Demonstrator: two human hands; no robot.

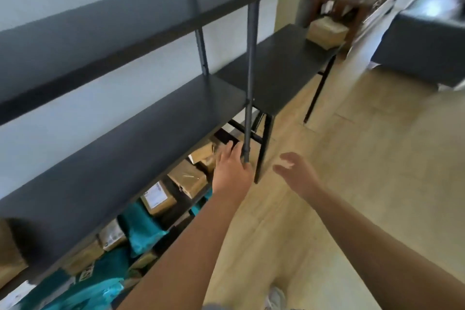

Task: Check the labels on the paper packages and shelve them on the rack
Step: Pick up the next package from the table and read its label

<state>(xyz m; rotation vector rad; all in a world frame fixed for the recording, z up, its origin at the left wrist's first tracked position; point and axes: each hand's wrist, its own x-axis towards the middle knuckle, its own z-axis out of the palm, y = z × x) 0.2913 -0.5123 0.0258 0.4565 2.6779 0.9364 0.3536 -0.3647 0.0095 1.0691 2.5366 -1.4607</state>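
A black rack [130, 133] with bare upper shelves fills the left side. Its lowest visible shelf holds several brown paper packages [187, 180], one with a white label [157, 196], and teal bags [143, 229]. My left hand [231, 171] reaches toward the right end of that low shelf, fingers spread, just beside the rack's front post [250, 70]; it holds nothing. My right hand [299, 173] hovers open over the wooden floor, to the right of the post. One more brown package [327, 31] lies on the far end of a black side table [279, 70].
The black side table stands right of the rack, its legs close to my left hand. A dark sofa [422, 40] sits at the right. Light wooden floor [364, 171] spreads out to the right. My shoe [275, 298] shows at the bottom edge.
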